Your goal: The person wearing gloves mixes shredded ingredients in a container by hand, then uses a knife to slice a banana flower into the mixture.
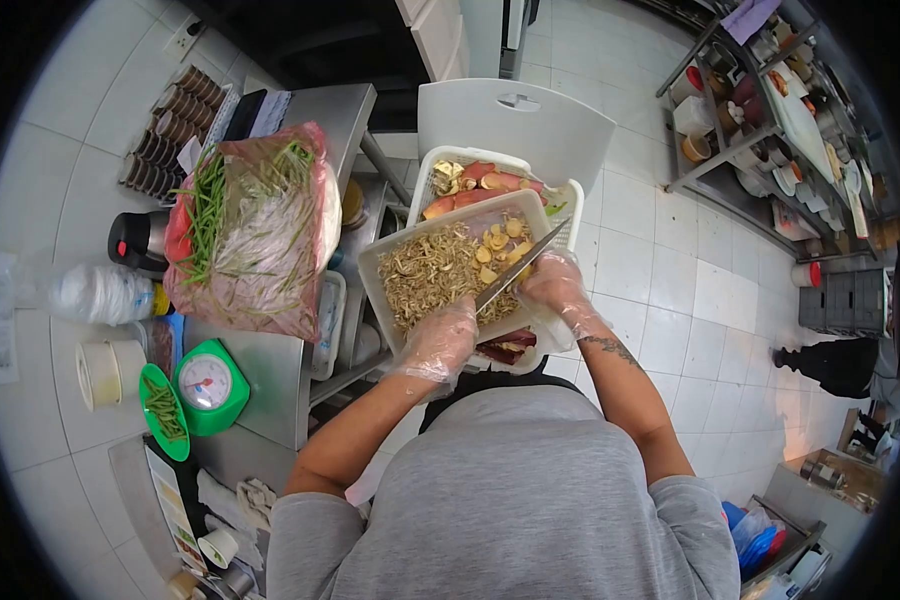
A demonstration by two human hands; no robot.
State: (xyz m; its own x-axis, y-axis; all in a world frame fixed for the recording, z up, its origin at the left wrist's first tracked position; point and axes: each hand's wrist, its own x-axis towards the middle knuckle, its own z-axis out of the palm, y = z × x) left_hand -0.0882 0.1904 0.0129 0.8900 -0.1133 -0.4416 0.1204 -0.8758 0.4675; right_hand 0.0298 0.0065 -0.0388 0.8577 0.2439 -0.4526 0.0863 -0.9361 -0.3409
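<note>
In the head view, the person in a grey shirt looked down over a white plastic tray (390, 262) heaped with thin dried strips and a few yellow slices at its far right corner. The left hand (438, 343), in a clear plastic glove, was clamped on the tray's near edge. The right hand (558, 284), gloved the same way, was closed around the handle of a knife (518, 267), whose blade lay slanted across the tray's right side, touching the food. The two hands stood apart, one at each near corner of the tray.

Just beyond the tray sat a white slotted basket (425, 165) holding reddish and orange cut pieces. Beyond that stood a white chair back (515, 125).

To the left ran a stainless-steel tabletop (270, 375). On it lay a large clear bag of green beans (255, 230), and nearer stood a green kitchen scale (210, 385) with a green bowl of beans (163, 410) just beside it. Farther left were a black thermos (135, 240) and rows of brown cups (170, 125) against the tiled wall.

The floor (670, 280) was of pale square tiles. At the far right stood a metal shelf rack (760, 110) crowded with cups, bowls and plates.
</note>
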